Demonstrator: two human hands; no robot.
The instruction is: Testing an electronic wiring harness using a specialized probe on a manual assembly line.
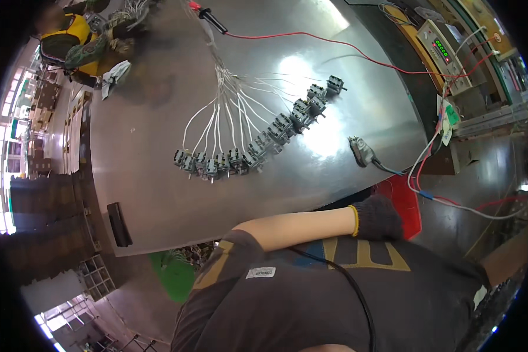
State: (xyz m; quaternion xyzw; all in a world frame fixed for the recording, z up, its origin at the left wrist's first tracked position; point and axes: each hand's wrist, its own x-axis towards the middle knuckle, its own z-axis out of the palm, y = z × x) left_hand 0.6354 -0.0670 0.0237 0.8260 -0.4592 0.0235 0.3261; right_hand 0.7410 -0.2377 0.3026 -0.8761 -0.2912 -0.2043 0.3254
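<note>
My left hand [381, 218], in a dark knitted glove with a yellow cuff, reaches across my front to the right. It is beside the table edge and next to a red bin [409, 202]. Its fingers cannot be made out, nor whether they hold anything. My right forearm [513, 258] runs out of the picture at the right rim, and that hand is out of sight. On the metal table [158, 199], small black switch-like parts [278, 128] lie in a curved row. White wires [220, 82] join them and gather into a bundle toward the far side.
A black-handled test probe [213, 21] lies far off, its red lead running right to a meter [443, 53] with green digits. A grey cable-end piece [362, 151] rests near the right edge. A black bar [119, 224] lies at the near left. Another person [79, 44] works far left.
</note>
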